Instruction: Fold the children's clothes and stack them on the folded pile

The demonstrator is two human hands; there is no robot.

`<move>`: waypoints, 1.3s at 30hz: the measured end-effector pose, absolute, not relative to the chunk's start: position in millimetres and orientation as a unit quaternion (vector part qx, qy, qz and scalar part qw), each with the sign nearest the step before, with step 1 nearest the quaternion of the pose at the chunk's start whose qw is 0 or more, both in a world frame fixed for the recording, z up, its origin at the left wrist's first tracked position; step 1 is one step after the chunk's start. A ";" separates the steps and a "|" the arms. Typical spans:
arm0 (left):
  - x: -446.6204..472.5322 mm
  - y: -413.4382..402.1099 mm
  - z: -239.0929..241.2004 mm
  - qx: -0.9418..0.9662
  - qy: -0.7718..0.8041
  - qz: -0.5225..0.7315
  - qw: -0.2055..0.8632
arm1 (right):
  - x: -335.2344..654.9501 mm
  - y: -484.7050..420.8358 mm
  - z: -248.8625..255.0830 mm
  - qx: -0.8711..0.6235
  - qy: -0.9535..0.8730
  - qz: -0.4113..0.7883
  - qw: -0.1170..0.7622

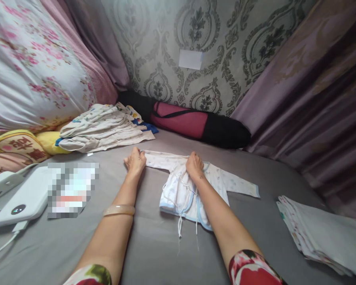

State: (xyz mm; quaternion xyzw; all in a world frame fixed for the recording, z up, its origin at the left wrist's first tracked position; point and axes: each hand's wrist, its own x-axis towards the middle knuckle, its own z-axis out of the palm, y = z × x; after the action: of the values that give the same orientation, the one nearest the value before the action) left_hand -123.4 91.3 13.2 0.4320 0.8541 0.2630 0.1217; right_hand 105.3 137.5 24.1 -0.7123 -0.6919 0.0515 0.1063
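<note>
A small white baby shirt (178,186) with pale blue trim and tie strings lies spread on the grey sheet. My left hand (135,161) is closed on the cuff end of its left-hand sleeve, which is stretched out straight. Near the collar, my right hand (194,164) grips the top of the shirt at the shoulder and covers part of the neckline. The other sleeve rests flat, pointing right. Two tie strings hang down over the front hem onto the sheet.
A rumpled pile of clothes (103,128) lies back left, beside a yellow cushion (17,148). At left are a white power bank (29,198) and power strip (2,186). Folded cloths (323,233) sit at right. A long red-and-black bag (180,120) lies along the wall.
</note>
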 end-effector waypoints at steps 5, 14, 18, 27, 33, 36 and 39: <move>-125.9 89.6 14.2 0.434 0.853 0.263 0.121 | 99.9 134.3 17.8 -0.672 -0.732 -0.048 0.105; -131.6 97.0 14.6 0.429 0.849 0.262 0.164 | 85.0 124.6 39.5 -0.560 -0.827 0.024 0.045; -131.9 94.1 13.7 0.447 0.835 0.281 0.152 | 68.1 110.9 22.4 -0.536 -0.837 0.092 0.063; -131.5 90.4 9.3 0.492 0.826 0.268 0.059 | 70.1 110.1 1.8 -0.553 -0.822 0.121 0.068; -132.3 95.4 -1.4 0.473 0.841 0.261 0.032 | 68.5 111.2 3.7 -0.551 -0.818 0.148 0.075; -138.5 96.5 -2.4 0.450 0.838 0.305 0.057 | 73.3 116.5 15.5 -0.536 -0.806 0.231 0.095; -150.2 92.1 -3.2 0.459 0.796 0.382 0.103 | 97.3 114.2 33.6 -0.523 -0.779 0.280 0.200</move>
State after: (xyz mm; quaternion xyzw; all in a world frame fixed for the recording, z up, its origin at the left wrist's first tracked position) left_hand -150.2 92.1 -3.2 0.4587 0.7957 0.3820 0.1031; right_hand 97.3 114.2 33.6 -0.5233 -0.7794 0.2803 0.2003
